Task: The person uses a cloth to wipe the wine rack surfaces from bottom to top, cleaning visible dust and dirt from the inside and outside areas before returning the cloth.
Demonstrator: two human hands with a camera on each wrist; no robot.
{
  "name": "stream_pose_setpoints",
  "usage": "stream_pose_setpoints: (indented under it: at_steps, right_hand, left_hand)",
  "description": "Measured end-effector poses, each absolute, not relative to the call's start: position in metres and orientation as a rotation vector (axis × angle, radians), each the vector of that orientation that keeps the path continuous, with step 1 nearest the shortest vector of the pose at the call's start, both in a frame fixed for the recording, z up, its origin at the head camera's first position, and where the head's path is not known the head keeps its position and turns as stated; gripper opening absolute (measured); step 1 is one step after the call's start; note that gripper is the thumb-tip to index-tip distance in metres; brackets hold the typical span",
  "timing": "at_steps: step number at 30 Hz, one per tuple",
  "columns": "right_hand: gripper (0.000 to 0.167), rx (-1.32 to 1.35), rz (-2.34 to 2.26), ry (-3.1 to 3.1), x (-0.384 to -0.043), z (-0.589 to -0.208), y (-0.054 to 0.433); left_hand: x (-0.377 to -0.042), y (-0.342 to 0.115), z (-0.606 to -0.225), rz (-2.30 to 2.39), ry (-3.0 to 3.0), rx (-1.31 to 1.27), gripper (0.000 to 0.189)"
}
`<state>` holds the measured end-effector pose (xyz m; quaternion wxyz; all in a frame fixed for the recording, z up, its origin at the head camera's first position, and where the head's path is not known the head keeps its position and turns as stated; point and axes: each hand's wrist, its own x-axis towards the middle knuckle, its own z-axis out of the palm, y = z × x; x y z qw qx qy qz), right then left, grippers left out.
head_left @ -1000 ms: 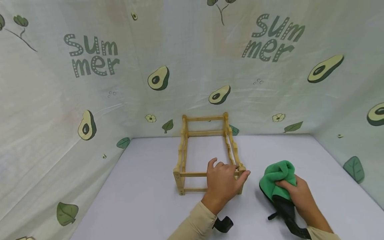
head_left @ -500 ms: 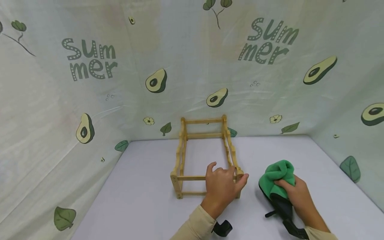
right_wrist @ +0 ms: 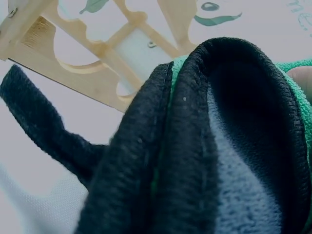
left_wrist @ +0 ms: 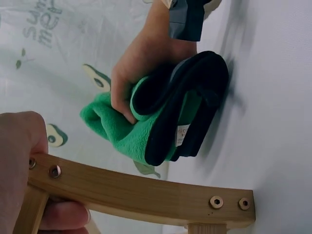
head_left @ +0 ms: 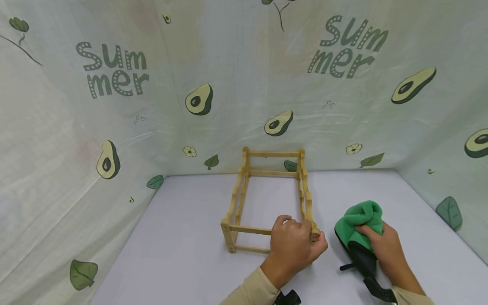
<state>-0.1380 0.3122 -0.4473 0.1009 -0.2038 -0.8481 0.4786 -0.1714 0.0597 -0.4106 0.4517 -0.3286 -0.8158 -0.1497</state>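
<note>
A light wooden rack (head_left: 251,230) with wavy side rails stands in the middle of the white table. My left hand (head_left: 292,245) grips its near right corner post. In the left wrist view the thumb and fingers of the left hand (left_wrist: 14,161) lie on either side of the rack's post (left_wrist: 131,192), which bears several metal screws. Farther right, my right hand (head_left: 389,250) holds a bunched green cleaning cloth (head_left: 356,222) with black edging, apart from the rack. A white tag (left_wrist: 182,134) shows in the folds. The cloth's black edges (right_wrist: 185,126) fill much of the right wrist view.
The white table (head_left: 171,220) meets a printed fabric wall (head_left: 236,67) at the back and both sides. The rack's far end is close to the back fabric. Black wrist-worn gear (head_left: 377,292) sits by the right sleeve, and more black gear (head_left: 287,298) by the left.
The rack has shifted right and turned slightly, its near right corner coming toward me. My left hand has moved right with it, its fingers curling tighter. The right hand still holds the cloth.
</note>
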Motion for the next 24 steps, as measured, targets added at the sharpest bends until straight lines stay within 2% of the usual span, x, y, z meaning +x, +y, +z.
stream_pose_setpoints:
  at_steps: [15,24]
  right_hand:
    - [0.045,-0.640,1.397,-2.472,-0.140,-0.442,0.309]
    - [0.039,-0.769,1.384,-2.345,-0.140,-0.444,0.310]
  left_hand:
    - [-0.186,0.045,-0.409,-0.368,-1.955,-1.074,0.031]
    - [-0.177,0.037,-0.395,-0.344,-2.143,-1.224,0.037]
